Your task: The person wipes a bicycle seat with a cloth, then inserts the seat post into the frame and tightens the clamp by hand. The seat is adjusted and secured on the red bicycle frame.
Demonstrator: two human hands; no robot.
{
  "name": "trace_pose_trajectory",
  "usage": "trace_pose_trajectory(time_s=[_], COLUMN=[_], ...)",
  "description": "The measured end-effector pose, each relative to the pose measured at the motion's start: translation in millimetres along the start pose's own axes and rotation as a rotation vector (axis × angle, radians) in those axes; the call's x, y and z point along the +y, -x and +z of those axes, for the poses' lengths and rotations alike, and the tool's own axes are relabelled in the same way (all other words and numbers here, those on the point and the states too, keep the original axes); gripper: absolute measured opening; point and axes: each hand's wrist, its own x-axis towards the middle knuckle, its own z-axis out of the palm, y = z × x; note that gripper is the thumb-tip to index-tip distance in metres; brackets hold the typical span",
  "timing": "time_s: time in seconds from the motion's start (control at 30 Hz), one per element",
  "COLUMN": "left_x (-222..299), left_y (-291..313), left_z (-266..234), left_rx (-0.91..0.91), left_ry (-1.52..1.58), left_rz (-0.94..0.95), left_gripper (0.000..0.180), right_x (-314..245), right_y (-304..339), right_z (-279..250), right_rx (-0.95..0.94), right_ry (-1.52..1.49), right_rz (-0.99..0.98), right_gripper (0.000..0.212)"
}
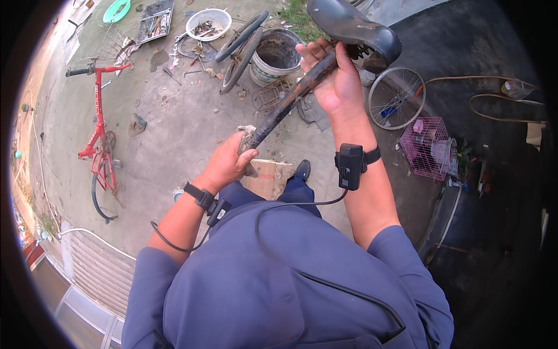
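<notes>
A black bicycle saddle (pixel 356 30) is held up at the top of the view, its long dark seat post (pixel 295 100) slanting down to the left. Brown, rusty-looking patches mark the post. My right hand (pixel 342 87) holds the post just below the saddle, with the thumb on the near side and the fingers partly behind it. At the lower end, my left hand (pixel 225 161) is closed on a dirty, light-coloured rag (pixel 247 138), which is pressed round the post. The rag and my fingers hide the tip of the post.
A red bicycle frame (pixel 100 119) stands at left. Beyond are a bucket (pixel 256 74), tyres (pixel 243 55), a white basin (pixel 192 28) and a tool tray (pixel 156 20). A spoked wheel (pixel 397 99) and pink wire cage (pixel 423 145) are at right. Cardboard (pixel 261 179) lies by my feet.
</notes>
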Motion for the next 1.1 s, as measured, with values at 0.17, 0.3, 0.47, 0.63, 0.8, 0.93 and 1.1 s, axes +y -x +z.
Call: trace_pose_trajectory(time_s=[0.17, 0.3, 0.47, 0.63, 0.8, 0.93, 1.1], left_x=[-14, 44, 108, 122, 93, 42, -27], left_y=[19, -47, -102, -89, -51, -4, 81], left_z=[-50, -53, -21, -19, -28, -27, -40], left_rx=[0.023, 0.159, -0.042, -0.31, -0.458, -0.291, -0.155], left_ry=[0.556, 1.237, 0.978, 0.909, 0.735, 0.485, 0.157], left_rz=[-0.436, -0.201, 0.19, 0.095, -0.096, -0.058, -0.417], left_gripper=[0.044, 0.043, 0.049, 0.053, 0.054, 0.048, 0.044], right_x=[-10, -1, 9, -10, -25, -43, -62], right_y=[15, 30, 44, 53, 48, 34, 21], right_z=[-5, 9, 25, 25, 19, 3, -28], right_rx=[0.062, 0.012, -0.166, -0.274, -0.269, -0.278, -0.003], right_ry=[0.0, 0.04, 0.188, 0.125, -0.032, -0.169, 0.185], right_rz=[-0.079, -0.015, -0.089, -0.075, -0.02, -0.016, -0.158], right_gripper=[0.026, 0.024, 0.03, 0.03, 0.03, 0.033, 0.03])
